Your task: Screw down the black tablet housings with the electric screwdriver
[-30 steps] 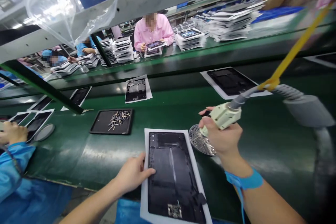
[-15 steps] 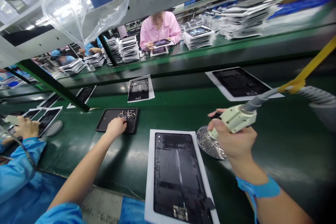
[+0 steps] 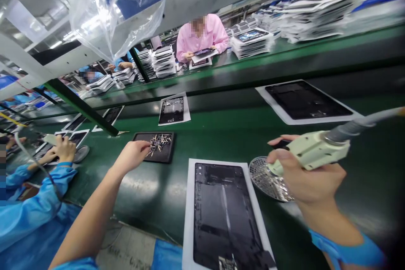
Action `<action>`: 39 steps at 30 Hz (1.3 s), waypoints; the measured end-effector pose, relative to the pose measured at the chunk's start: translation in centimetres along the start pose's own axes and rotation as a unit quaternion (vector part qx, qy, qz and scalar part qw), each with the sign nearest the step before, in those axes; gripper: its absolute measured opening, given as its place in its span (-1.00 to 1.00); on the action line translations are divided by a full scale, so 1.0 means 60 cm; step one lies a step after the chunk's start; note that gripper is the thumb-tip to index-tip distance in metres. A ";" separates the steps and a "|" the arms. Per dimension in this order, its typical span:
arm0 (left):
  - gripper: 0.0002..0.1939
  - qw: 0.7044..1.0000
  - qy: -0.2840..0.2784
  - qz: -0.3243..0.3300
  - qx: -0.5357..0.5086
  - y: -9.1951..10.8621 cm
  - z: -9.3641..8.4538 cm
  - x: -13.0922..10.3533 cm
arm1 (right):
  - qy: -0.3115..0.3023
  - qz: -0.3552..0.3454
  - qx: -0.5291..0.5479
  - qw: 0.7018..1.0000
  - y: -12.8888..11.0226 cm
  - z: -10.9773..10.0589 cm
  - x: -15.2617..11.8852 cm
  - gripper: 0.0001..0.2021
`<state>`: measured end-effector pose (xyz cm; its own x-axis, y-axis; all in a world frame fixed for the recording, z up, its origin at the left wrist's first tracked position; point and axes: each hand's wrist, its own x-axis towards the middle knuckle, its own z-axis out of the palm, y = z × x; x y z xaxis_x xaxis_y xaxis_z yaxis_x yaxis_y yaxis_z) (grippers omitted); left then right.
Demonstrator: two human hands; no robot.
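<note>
My right hand [image 3: 310,181] is wrapped around a pale green electric screwdriver [image 3: 316,150] with a grey cable. Its tip end points down over a round metal dish with many small holes [image 3: 264,177]; my fingers hide the bit. My left hand [image 3: 131,156] is at a black tray [image 3: 160,157], with its fingertips pressed together beside a heap of small metal-ended parts [image 3: 160,142]. Whether a part is between those fingers is hidden. Between my hands a black tablet housing [image 3: 224,206] lies open side up on a white sheet [image 3: 189,219].
Other tablet housings on white sheets lie behind, such as one at right [image 3: 310,99] and one in the middle [image 3: 171,109]. A co-worker's blue sleeve [image 3: 41,202] is at left. A green post [image 3: 82,107] slants down to the bench. Opposite, a person in pink [image 3: 202,38] handles a tablet.
My left hand has shifted from the near edge of the heap to its left side. The screwdriver stays in my right hand above the dish. The whole view has swung slightly.
</note>
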<state>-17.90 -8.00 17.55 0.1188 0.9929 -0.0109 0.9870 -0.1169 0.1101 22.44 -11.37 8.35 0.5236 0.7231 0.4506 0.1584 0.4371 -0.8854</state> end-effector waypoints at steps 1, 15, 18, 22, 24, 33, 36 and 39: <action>-0.75 0.998 0.017 0.031 -0.042 0.012 0.004 -0.010 | -0.003 0.004 0.005 1.000 -0.001 0.001 -0.001 -0.73; -0.77 0.950 0.130 0.281 -0.034 0.149 0.251 -0.020 | -0.023 0.008 0.021 0.999 -0.015 0.001 -0.003 -0.75; -0.78 0.952 0.133 0.277 0.013 0.152 0.247 -0.024 | -0.025 0.008 0.029 0.999 -0.013 0.001 -0.004 -0.73; -0.79 0.952 0.114 0.278 0.054 0.162 0.239 -0.032 | -0.018 -0.001 0.032 0.999 -0.010 0.003 -0.005 -0.74; -0.78 0.952 0.103 0.278 0.072 0.168 0.233 -0.042 | -0.021 -0.002 0.036 0.999 -0.007 0.003 -0.005 -0.74; -0.71 0.962 0.092 0.255 -0.041 0.160 0.235 -0.038 | -0.034 -0.010 0.040 0.999 0.019 0.008 -0.012 -0.71; -0.74 0.956 0.104 0.228 -0.150 0.147 0.247 -0.013 | -0.036 -0.014 0.042 0.998 0.028 0.009 -0.012 -0.71; -0.74 0.949 0.095 0.217 -0.210 0.143 0.249 -0.002 | -0.038 -0.012 0.046 0.998 0.032 0.010 -0.012 -0.70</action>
<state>-7.83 -9.45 3.65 0.4427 0.8445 0.3013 0.7148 -0.5353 0.4500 21.88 -10.72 6.39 0.4541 0.7489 0.4827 0.0904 0.5002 -0.8612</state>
